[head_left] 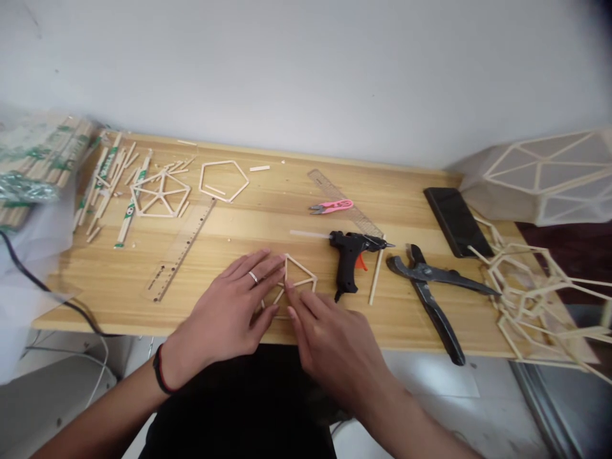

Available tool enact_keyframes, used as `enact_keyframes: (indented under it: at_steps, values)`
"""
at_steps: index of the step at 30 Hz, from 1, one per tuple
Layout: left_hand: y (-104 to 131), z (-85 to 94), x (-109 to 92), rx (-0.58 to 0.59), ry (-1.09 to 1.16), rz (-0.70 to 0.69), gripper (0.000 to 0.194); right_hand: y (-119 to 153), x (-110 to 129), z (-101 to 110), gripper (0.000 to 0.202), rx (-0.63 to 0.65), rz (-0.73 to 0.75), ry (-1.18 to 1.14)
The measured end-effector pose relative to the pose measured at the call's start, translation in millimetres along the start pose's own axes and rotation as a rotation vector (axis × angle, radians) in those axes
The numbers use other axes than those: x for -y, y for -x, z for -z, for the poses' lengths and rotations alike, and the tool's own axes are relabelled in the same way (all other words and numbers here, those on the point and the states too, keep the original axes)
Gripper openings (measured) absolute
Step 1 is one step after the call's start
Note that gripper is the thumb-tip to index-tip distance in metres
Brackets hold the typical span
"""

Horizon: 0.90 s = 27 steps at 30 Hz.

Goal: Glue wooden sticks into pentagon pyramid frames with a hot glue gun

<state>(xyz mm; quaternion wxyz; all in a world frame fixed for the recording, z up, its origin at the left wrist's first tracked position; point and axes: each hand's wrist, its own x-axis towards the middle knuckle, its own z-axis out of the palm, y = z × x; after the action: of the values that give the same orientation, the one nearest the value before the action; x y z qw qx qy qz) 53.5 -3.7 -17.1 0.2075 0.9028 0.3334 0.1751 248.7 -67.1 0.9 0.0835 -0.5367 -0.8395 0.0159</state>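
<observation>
A small pentagon frame of thin wooden sticks (302, 282), with sticks running inward, lies near the table's front edge, partly hidden under both hands. My left hand (234, 299), with a ring and a dark bracelet, holds its left side, fingers over the top and thumb at the lower edge. My right hand (329, 338) has its fingers closed at the middle of the frame, pinching an inner stick; the fingertips partly hide it. Just right of my hands lies a black glue gun (348, 255) with an orange trigger, a glue stick (310, 234) projecting from its back.
Left: a clear ruler (182, 252), a spoked pentagon (161, 193), a plain pentagon (201, 182), loose sticks (112, 182) and bagged chopsticks (48, 153). Behind the gun: pink snips (335, 206), another ruler (329, 188). Right: pliers (425, 280), phone (456, 220), stick frames (535, 299), covered polyhedron (540, 169).
</observation>
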Motion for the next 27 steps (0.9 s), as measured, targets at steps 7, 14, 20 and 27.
enact_keyframes:
  at_steps: [7, 14, 20, 27]
  values:
    - [0.0, 0.2, 2.2, 0.002, -0.022, -0.007, 0.048, -3.0, -13.6, 10.0, 0.034, 0.016, -0.036, -0.179]
    - [4.7, 6.7, 8.5, 0.059, 0.0, -0.083, 0.064, 13.2, -14.0, 4.0, 0.021, -0.018, -0.162, -0.175]
    - [-1.6, 11.4, 15.1, -0.02, -0.018, -0.24, 0.009, 11.5, -8.3, -3.1, 0.007, -0.089, -0.077, -0.014]
    - [-1.5, 19.4, 6.8, -0.217, 0.012, -0.297, 0.01, 13.5, -13.6, 2.6, 0.018, -0.293, -0.043, -0.148]
